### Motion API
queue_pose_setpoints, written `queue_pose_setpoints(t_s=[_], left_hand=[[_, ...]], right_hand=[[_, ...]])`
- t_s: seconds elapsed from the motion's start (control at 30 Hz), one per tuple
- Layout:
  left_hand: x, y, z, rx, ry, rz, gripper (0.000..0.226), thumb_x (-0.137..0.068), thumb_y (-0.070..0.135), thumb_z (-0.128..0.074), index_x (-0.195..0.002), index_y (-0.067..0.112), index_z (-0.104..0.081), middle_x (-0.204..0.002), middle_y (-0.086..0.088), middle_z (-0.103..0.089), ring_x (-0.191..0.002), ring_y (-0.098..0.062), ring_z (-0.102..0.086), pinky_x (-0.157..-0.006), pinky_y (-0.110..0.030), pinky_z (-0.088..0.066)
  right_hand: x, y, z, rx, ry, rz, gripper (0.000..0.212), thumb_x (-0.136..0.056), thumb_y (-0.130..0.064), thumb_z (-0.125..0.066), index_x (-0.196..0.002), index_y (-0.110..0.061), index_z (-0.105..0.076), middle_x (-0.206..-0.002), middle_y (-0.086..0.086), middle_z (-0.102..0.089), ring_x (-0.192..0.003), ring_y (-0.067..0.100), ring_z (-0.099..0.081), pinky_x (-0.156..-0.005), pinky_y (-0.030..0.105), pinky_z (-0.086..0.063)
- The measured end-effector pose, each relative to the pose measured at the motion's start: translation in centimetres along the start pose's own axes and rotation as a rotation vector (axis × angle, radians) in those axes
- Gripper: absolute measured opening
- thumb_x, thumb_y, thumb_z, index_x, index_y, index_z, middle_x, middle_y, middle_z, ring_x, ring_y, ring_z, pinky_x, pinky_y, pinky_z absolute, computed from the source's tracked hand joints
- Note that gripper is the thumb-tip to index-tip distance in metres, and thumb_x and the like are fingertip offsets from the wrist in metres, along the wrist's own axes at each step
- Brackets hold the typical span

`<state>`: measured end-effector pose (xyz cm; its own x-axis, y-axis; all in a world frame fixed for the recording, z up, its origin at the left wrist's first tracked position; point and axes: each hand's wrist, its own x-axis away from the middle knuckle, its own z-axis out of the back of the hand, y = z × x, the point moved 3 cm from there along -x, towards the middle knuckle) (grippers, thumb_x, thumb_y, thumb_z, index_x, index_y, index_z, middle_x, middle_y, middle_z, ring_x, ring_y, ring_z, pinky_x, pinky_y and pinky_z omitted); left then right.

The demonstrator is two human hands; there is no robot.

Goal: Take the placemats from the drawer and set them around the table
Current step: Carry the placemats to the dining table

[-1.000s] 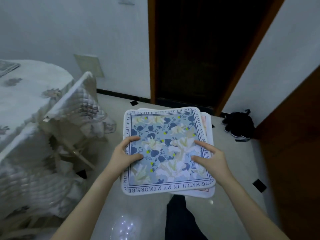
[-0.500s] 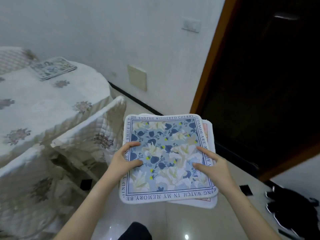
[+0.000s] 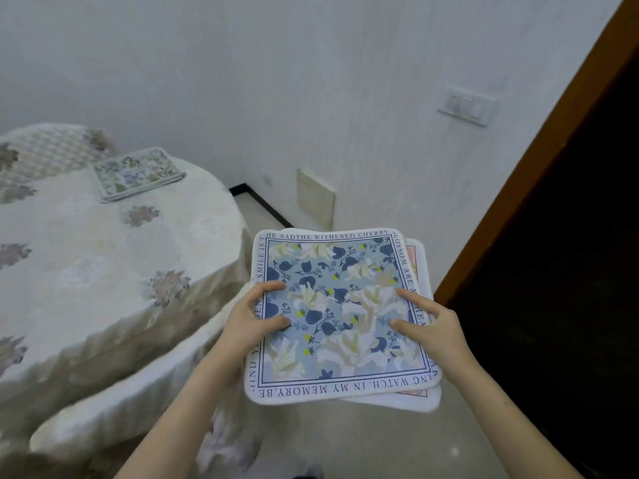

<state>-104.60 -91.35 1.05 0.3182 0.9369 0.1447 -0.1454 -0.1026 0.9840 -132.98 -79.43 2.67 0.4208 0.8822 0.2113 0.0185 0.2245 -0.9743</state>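
I hold a small stack of placemats (image 3: 340, 316) in front of me, above the floor. The top one is blue with white flowers and a lettered border; a pink-edged one (image 3: 416, 252) peeks out beneath on the right. My left hand (image 3: 254, 319) grips the stack's left edge, thumb on top. My right hand (image 3: 430, 323) grips the right edge the same way. Another flowered placemat (image 3: 138, 172) lies on the far side of the round table (image 3: 86, 257), which wears a cream flowered cloth.
A chair with a quilted cover (image 3: 138, 395) stands between me and the table, just left of the stack. A dark doorway with a brown frame (image 3: 560, 140) fills the right. White wall with a switch plate (image 3: 466, 105) lies ahead.
The view has swung left toward the table; the table and its placemat now show more fully. Both hands keep the same hold on the stack.
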Motion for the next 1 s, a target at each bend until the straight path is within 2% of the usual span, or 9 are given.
queue_pose_setpoints(t_s=[0.13,0.27,0.37,0.47,0.6,0.7,0.83,0.93,1.0], left_hand=[[-8.1,2.4,0.1,-0.013,0.016,-0.008,0.052,-0.071,0.0,-0.078,-0.105,0.037,-0.065,-0.118,0.009,-0.062,-0.09,-0.014,-0.07,-0.075,-0.038,-0.06],[-15.2,2.9,-0.4,-0.007,0.078,0.015,0.05,-0.073,-0.001,-0.076,-0.108,0.032,-0.064,-0.116,0.012,-0.062,-0.087,-0.007,-0.069,-0.064,-0.025,-0.058],[-20.7,2.4,-0.7,0.028,0.133,0.042,0.05,-0.073,-0.001,-0.077,-0.108,0.032,-0.064,-0.118,0.009,-0.062,-0.09,-0.013,-0.07,-0.068,-0.032,-0.06],[-26.3,2.5,-1.3,0.046,0.197,0.055,0.05,-0.073,0.002,-0.078,-0.11,0.033,-0.064,-0.118,0.009,-0.062,-0.089,-0.014,-0.07,-0.069,-0.033,-0.059],[-32.9,3.5,-2.1,0.069,0.321,0.06,0.053,-0.074,0.003,-0.077,-0.115,0.032,-0.062,-0.121,0.009,-0.059,-0.088,-0.006,-0.069,-0.067,-0.022,-0.057],[-37.0,4.5,-2.5,0.044,0.42,0.073,0.056,-0.075,0.003,-0.077,-0.12,0.031,-0.06,-0.121,0.01,-0.058,-0.086,0.001,-0.067,-0.065,-0.017,-0.055],[-41.8,5.1,-1.2,0.019,0.554,0.096,0.058,-0.074,0.004,-0.079,-0.121,0.031,-0.06,-0.123,0.007,-0.058,-0.091,-0.004,-0.067,-0.072,-0.023,-0.057],[-44.6,4.7,0.6,-0.007,0.626,0.128,0.059,-0.072,0.008,-0.081,-0.118,0.038,-0.06,-0.126,0.01,-0.057,-0.1,-0.009,-0.065,-0.081,-0.029,-0.057],[-46.5,4.4,2.3,-0.013,0.679,0.142,0.059,-0.071,0.01,-0.082,-0.116,0.041,-0.061,-0.126,0.013,-0.057,-0.102,-0.009,-0.064,-0.082,-0.028,-0.057]], right_hand=[[-8.7,-2.9,-0.7,-0.007,-0.018,0.005,0.054,-0.07,0.001,-0.082,-0.112,-0.031,-0.07,-0.117,-0.001,-0.066,-0.087,0.017,-0.072,-0.064,0.032,-0.06],[-17.4,-4.3,-1.1,0.013,-0.073,-0.018,0.056,-0.069,-0.001,-0.083,-0.113,-0.032,-0.07,-0.119,0.0,-0.064,-0.086,0.019,-0.073,-0.066,0.037,-0.06],[-24.9,-5.0,-1.5,0.036,-0.129,-0.018,0.058,-0.069,0.001,-0.082,-0.117,-0.029,-0.068,-0.119,0.0,-0.064,-0.083,0.016,-0.073,-0.063,0.034,-0.06],[-32.8,-5.9,-2.2,0.067,-0.208,-0.003,0.059,-0.069,-0.001,-0.083,-0.118,-0.03,-0.068,-0.124,0.001,-0.061,-0.084,0.015,-0.073,-0.063,0.034,-0.06],[-43.1,-7.9,-3.5,0.109,-0.332,0.004,0.058,-0.07,-0.004,-0.083,-0.117,-0.034,-0.068,-0.123,0.002,-0.063,-0.082,0.018,-0.073,-0.06,0.031,-0.06],[-49.9,-9.6,-4.9,0.129,-0.431,0.0,0.06,-0.068,-0.004,-0.084,-0.117,-0.035,-0.068,-0.126,0.002,-0.062,-0.086,0.02,-0.073,-0.066,0.038,-0.061],[-57.7,-11.7,-8.3,0.154,-0.561,-0.02,0.06,-0.069,-0.002,-0.082,-0.119,-0.032,-0.067,-0.119,0.0,-0.063,-0.082,0.02,-0.073,-0.063,0.036,-0.061],[-62.4,-12.2,-11.8,0.172,-0.643,-0.027,0.06,-0.068,-0.002,-0.083,-0.118,-0.032,-0.068,-0.118,-0.006,-0.062,-0.086,0.018,-0.072,-0.066,0.037,-0.061],[-65.4,-12.6,-14.7,0.186,-0.696,-0.025,0.059,-0.068,-0.002,-0.083,-0.116,-0.032,-0.068,-0.117,-0.009,-0.061,-0.087,0.016,-0.072,-0.067,0.037,-0.061]])
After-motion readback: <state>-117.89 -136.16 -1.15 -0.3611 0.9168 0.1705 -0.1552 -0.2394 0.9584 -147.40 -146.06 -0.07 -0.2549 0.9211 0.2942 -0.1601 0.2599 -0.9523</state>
